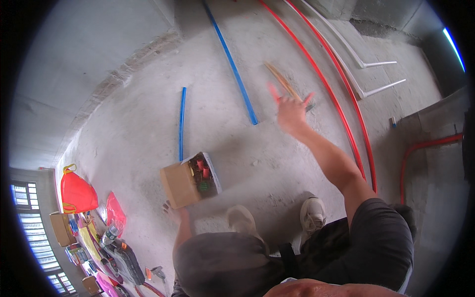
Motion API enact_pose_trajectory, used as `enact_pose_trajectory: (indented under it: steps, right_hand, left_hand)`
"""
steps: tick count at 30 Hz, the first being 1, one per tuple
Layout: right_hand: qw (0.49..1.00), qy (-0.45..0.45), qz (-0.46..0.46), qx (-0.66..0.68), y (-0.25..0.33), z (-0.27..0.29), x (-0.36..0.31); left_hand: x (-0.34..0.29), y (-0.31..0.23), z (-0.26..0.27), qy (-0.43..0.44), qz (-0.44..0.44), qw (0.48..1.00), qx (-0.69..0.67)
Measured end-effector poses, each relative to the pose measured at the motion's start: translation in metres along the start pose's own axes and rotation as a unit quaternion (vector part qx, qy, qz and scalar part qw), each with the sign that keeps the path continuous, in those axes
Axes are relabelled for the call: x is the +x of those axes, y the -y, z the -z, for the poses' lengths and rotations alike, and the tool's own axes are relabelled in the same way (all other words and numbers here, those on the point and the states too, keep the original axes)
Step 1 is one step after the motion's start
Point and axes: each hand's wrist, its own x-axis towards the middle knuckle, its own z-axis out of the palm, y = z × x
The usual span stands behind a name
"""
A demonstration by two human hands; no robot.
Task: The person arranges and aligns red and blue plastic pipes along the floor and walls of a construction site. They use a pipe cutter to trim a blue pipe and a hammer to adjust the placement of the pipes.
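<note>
A small cardboard box (179, 184) stands on the concrete floor in front of my feet, its flap folded out. Red cylindrical pieces and a green piece show inside it. My left hand (176, 213) is low beside the near left corner of the box, its fingers apart; part of it is hidden by the box. Stretched forward, my right hand (291, 115) is smeared by motion, with reddish streaks at its fingers. Right at those fingers is a tan strip (279, 75), wood-like, with a dark end; whether the hand holds it is unclear.
Blue pipes (230, 62) and long red pipes (324, 76) lie on the floor, with white bent pipes (357, 84) farther right. At left are a red bag (78, 190), a bottle (110, 234), a dark tool case (126, 260) and cartons. Walls border both sides.
</note>
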Motion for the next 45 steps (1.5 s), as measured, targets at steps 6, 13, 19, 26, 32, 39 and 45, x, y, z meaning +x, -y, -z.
enact_pose_trajectory:
  steps: [6, 13, 19, 26, 32, 39, 45]
  right_hand:
    - [0.955, 0.034, 0.292, -0.041, 0.116, -0.008, -0.019]
    - [0.946, -0.08, 0.251, 0.19, 0.149, -0.039, 0.008]
    - [0.974, -0.031, 0.013, 0.224, 0.081, -0.076, 0.049]
    - [0.941, 0.033, -0.043, 0.334, 0.097, -0.081, 0.057]
    - [0.913, -0.025, -0.097, 0.395, 0.094, -0.092, 0.053]
    - [0.921, -0.063, -0.093, 0.374, 0.077, -0.1, 0.057]
    - [0.918, -0.059, -0.07, 0.387, 0.092, -0.095, 0.055]
  left_hand:
    - [0.004, -0.01, 0.002, 0.009, -0.004, 1.0, -0.004]
    - [-0.003, -0.006, 0.005, -0.001, 0.0, 0.999, -0.042]
    - [0.001, -0.004, -0.007, -0.03, -0.008, 0.998, -0.054]
    - [-0.001, 0.001, -0.006, -0.024, -0.016, 0.999, -0.038]
    - [0.002, -0.008, -0.002, -0.032, -0.021, 0.999, -0.029]
    - [0.002, -0.011, -0.019, -0.07, -0.019, 0.995, -0.064]
    - [-0.004, 0.022, -0.036, -0.079, -0.02, 0.996, -0.035]
